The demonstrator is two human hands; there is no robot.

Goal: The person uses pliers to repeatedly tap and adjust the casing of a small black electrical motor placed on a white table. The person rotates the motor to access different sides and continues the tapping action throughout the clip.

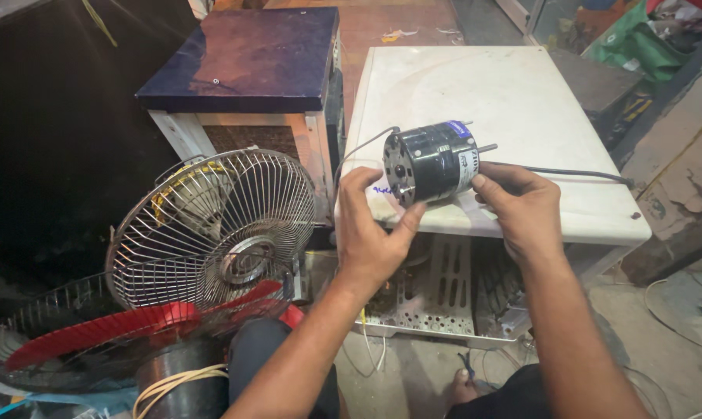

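Observation:
Both hands hold a small black cylindrical electric motor (432, 161) above the front edge of a white appliance top (514, 101). My left hand (372, 225) grips its front end plate, thumb underneath and fingers over the top left. The motor's rear end, with its white label, is held by my right hand (519, 203). A thin shaft and studs stick out at the back right. A grey wire leaves the motor to the left, and a dark cable (576, 174) runs right across the white top.
A wire fan guard (211, 225) leans at the left over a red fan blade (110, 330) in another guard. Behind stands a dark blue-topped cabinet (246, 58). A perforated metal panel (436, 299) lies under the white top. My foot (463, 386) rests on the concrete floor.

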